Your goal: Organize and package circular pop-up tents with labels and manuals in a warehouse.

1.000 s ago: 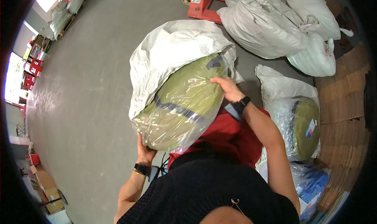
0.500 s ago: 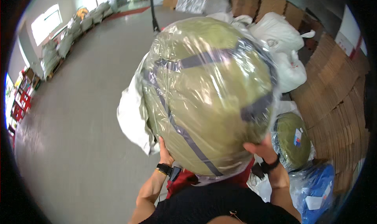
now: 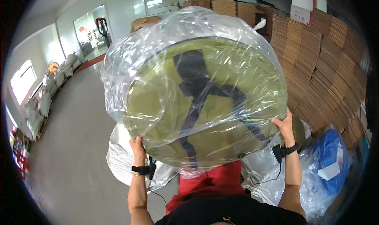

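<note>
A large round olive-green bundle (image 3: 158, 106) with dark straps, wrapped in clear plastic, is held up in front of my body. At its lower left edge, my left hand (image 3: 138, 150) is closed on the wrapped rim, thumb on the near face. My right hand (image 3: 286, 126) grips the lower right edge in the same way. Loose plastic film (image 3: 189, 24) puffs up over the top of the bundle. The fingers behind the rim are hidden on both sides. Below it, partly covered, lies a white sack (image 3: 120, 162).
Tall stacks of flat cardboard (image 3: 312, 63) stand on the right. A plastic-wrapped blue bundle (image 3: 333, 154) lies near my right forearm, beside a partly hidden green one (image 3: 301, 134). White sacks (image 3: 43, 100) line the left wall. A pallet jack handle (image 3: 103, 28) rises farther back.
The bundle has turned to show a different strap pattern and is tilted up toward me. My hands have moved farther apart along its rim. The view has lifted, showing more of the back wall.
</note>
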Demonstrator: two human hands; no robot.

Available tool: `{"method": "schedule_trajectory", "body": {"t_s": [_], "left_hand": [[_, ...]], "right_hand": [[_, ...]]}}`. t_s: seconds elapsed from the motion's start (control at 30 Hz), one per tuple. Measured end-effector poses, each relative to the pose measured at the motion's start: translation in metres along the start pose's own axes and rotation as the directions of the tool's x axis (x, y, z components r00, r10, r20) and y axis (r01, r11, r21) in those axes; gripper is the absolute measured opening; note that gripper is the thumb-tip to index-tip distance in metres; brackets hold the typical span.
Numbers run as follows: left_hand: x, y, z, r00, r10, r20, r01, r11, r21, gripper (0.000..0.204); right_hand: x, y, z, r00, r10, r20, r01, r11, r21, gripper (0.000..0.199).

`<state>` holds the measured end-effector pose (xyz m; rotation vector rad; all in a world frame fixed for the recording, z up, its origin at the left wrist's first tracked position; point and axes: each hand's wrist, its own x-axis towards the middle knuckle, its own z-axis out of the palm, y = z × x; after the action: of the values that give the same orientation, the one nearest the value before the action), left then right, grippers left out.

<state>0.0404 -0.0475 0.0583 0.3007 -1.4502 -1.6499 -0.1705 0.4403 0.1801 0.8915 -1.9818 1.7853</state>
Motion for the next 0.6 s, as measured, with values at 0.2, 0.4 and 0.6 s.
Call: {"method": "schedule_trajectory", "body": {"t_s": [0.2, 0.4, 0.6], "left_hand": [[0.051, 0.100, 0.060, 0.942, 0.025, 0.335, -0.120, 0.957, 0.265, 0.048], [0.076, 0.193, 0.146, 0.822, 0.275, 0.499, -0.426, 0.878, 0.217, 0.047], [0.127, 0.226, 0.155, 0.931, 0.313, 0.186, -0.296, 0.948, -0.115, 0.024]], "right_hand": [[0.031, -0.029, -0.032, 1.000, -0.019, 0.011, 0.019, 0.998, -0.058, 0.059], [0.100, -0.107, -0.012, 0.972, 0.031, 0.234, -0.053, 0.995, 0.085, 0.040], [0.151, -0.133, -0.014, 0.938, -0.342, 0.061, 0.330, 0.932, 0.149, 0.034]]}}
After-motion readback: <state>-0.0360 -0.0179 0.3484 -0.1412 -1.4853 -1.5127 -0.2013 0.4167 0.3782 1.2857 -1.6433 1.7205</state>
